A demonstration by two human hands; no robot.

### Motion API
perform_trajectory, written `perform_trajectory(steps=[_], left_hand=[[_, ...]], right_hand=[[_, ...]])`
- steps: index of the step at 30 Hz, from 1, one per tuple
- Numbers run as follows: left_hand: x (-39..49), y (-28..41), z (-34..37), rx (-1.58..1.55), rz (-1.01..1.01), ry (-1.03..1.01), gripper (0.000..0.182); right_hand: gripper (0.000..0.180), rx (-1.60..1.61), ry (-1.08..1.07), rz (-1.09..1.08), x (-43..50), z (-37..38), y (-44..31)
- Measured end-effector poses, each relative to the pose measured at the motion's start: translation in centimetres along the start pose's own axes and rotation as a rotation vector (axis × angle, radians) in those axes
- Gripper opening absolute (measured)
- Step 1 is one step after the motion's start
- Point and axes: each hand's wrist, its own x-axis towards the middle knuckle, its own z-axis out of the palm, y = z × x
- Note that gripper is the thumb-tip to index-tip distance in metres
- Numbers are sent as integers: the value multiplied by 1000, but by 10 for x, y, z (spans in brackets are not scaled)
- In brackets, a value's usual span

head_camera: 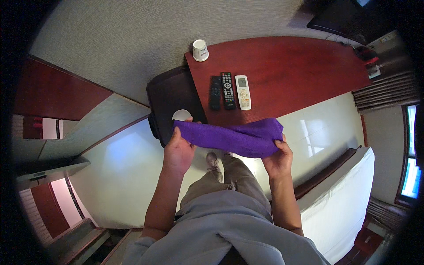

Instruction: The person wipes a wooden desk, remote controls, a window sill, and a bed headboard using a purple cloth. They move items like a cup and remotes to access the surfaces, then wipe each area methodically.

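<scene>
A folded purple cloth (228, 137) is stretched between my two hands, just off the near edge of a red-brown wooden table (291, 66). My left hand (180, 149) grips its left end, thumb on top. At the right end, my right hand (280, 157) pinches the cloth, which bulges in a loose fold there. On the table lie a white remote control (243, 92) with a small display, a black remote control (228, 91) and a darker remote-shaped item (215, 92), side by side. White paper cups (200, 50) stand upside down at the table's left corner.
A dark case or stand (172, 89) adjoins the table's left end, with a round white object (181, 115) on it, partly behind my left hand. A bed with a white sheet (338, 205) is at the right. A dark screen (347, 20) stands at the upper right.
</scene>
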Motion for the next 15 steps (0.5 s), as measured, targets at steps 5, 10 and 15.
perform_trajectory(steps=[5,10,15], left_hand=[[-19,-8,-15,-242,-178,-95,55],[-30,-28,-47,-51,-519,99,53],[-32,-42,-69,-134,-505,16,49]], right_hand=[[17,-92,-20,-34,-38,0,2],[23,-851,112,-291,-51,-31,18],[24,-801,185,-356,-54,-51,23]])
